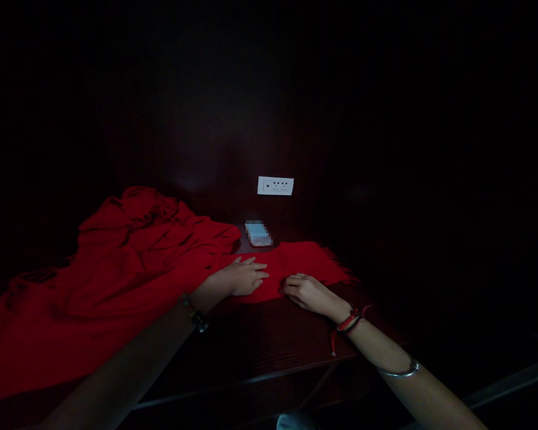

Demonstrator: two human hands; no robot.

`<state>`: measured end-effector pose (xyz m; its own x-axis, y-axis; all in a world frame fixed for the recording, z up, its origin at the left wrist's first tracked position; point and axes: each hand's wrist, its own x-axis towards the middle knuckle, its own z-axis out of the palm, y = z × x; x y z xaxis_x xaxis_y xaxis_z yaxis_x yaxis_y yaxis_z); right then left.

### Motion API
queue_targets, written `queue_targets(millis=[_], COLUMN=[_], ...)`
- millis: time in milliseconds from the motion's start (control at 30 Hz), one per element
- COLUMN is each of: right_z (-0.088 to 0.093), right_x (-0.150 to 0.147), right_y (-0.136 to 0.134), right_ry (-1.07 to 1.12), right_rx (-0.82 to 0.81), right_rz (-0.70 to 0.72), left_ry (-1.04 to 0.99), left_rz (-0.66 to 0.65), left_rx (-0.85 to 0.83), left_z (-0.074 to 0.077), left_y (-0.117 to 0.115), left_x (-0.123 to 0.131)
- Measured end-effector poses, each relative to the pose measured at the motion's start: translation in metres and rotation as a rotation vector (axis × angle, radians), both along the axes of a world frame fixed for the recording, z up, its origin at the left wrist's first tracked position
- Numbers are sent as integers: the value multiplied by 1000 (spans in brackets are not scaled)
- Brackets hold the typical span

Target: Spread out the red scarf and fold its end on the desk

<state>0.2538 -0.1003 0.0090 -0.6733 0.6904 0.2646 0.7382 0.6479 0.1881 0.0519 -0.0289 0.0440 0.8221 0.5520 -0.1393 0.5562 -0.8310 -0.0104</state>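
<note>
A red fringed scarf (161,280) lies across the dark wooden surface, bunched into a heap on the left and spread flatter towards the right, where its fringe shows. My left hand (242,277) rests palm down on the flat part, fingers stretched out and apart. At the near edge of the cloth, my right hand (308,292) has its fingers closed together, pinching the scarf's edge; the fingertips are partly hidden.
A phone (258,233) with a lit, blurred screen lies just behind the scarf. On the dark back wall is a white power socket (275,186). The wooden tabletop (269,334) ends at a front edge close to me. The surroundings are very dark.
</note>
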Motion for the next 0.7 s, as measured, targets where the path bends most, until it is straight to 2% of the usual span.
queue_targets(millis=[100,167,267,367,433,467,533,633,700], right_z=[-1,-2,-5,-7,-7,-7,-7,-7,-7], right_x=[0,0,1,3,4,3,3,2,2], right_y=[-1,-3,-7,-7,-6,-6,-6,-7,-7], right_ry=[-10,-6,24,47,47,44,34,28,63], right_rx=[-8,-8,-9,-17,-15,-13,-10,-5,-11], right_rz=[10,-4,-37,-43,-42,-42,-43,-41,-41], left_ry=[16,31,10,-28,-55,-79,-136,-141,-107], left_rz=[-193,-186,-48,187,276,265,134,-110,-144], left_rx=[-80,-102,-57,61,163,209,235,70,-30], left_z=[-9,-16,-24,-27,-27,-27,-30,-36,-39], left_y=[8,17,39,61,67,65,55,37,33], left_x=[20,24,15,0,-5,-5,-2,5,5])
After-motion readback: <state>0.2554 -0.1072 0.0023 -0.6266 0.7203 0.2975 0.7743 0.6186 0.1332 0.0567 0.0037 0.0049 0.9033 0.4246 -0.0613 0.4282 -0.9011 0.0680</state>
